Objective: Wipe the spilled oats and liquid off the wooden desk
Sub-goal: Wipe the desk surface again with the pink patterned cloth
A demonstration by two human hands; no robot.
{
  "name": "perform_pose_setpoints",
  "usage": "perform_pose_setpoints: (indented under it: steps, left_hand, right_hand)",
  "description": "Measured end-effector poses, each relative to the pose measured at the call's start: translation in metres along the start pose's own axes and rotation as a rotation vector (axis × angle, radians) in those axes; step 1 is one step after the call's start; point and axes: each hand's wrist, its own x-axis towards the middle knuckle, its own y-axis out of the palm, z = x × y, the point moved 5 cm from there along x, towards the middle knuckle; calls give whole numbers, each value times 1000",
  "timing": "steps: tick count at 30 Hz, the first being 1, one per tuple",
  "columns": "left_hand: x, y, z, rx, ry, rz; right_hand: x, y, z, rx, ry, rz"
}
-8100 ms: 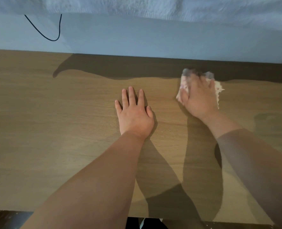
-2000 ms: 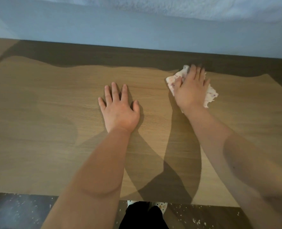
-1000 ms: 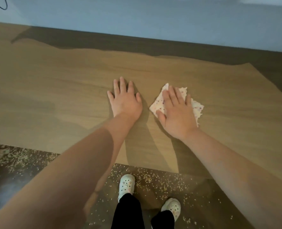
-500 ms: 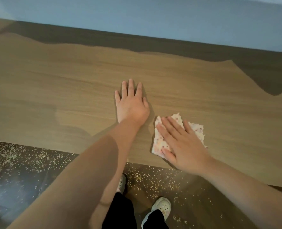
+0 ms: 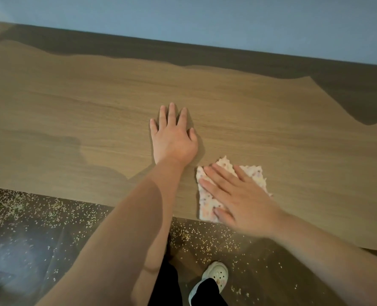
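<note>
Two bare hands work over one wooden counter (image 5: 72,107). The left grip (image 5: 174,140) lies palm down on bare wood, fingers straight and slightly apart, clamped on nothing. The right grip (image 5: 242,197) is also flat, fingers straight and fanned, pressing down on one cloth (image 5: 206,205) rather than curling round it. The cloth is pale with small pink and yellowish specks and has ragged edges. It lies flat at the near edge of the counter, just right of the left wrist, and its near corner reaches the rim. The hand is blurred at the heel. Below the counter, oats (image 5: 83,215) lie strewn on the dark floor (image 5: 28,250), too many to count, thickest along the counter's edge. One white clog (image 5: 216,273) with a dark trouser leg shows on the floor among them. A pale blue wall (image 5: 205,23) runs behind the counter.
</note>
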Motion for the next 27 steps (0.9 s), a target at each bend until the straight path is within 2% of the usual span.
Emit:
perform_pose_setpoints:
  steps: [2,3,7,9,11,14,16,18,22,24,25,27]
  left_hand:
    - [-1,1,0,-3,1,-7]
    - [-1,1,-1,-4,1,-9]
    - [-2,-1,-1,-10,-4,-18]
    - [-1,0,-1,-12,-3,-20]
    - [-1,0,-1,-13,-1,-27]
    - [-1,0,0,-13,-4,-27]
    - [-1,1,0,-7,-8,-29]
    - [-1,1,1,-1,-12,-28]
    - [-1,1,0,0,-21,-25]
    - [-1,1,0,0,-24,-20]
    - [-1,1,0,-1,-26,-20]
    - [0,1,0,-3,-25,-14]
  right_hand:
    - [2,1,-36,-35,0,13]
    - [9,-2,-59,-10,89,-3]
    - [33,-20,-131,200,741,-106]
    - [40,-22,-123,220,857,-124]
    - [44,-21,-99,220,724,-115]
    - [31,-19,-67,243,349,-60]
    - [19,-16,-71,249,243,-4]
    - [15,-14,-93,208,301,44]
    - [40,-20,-144,163,666,-35]
    - [63,-21,-143,160,775,-61]
    - [73,-21,-136,163,749,-54]
    - [84,-21,-116,154,490,-7]
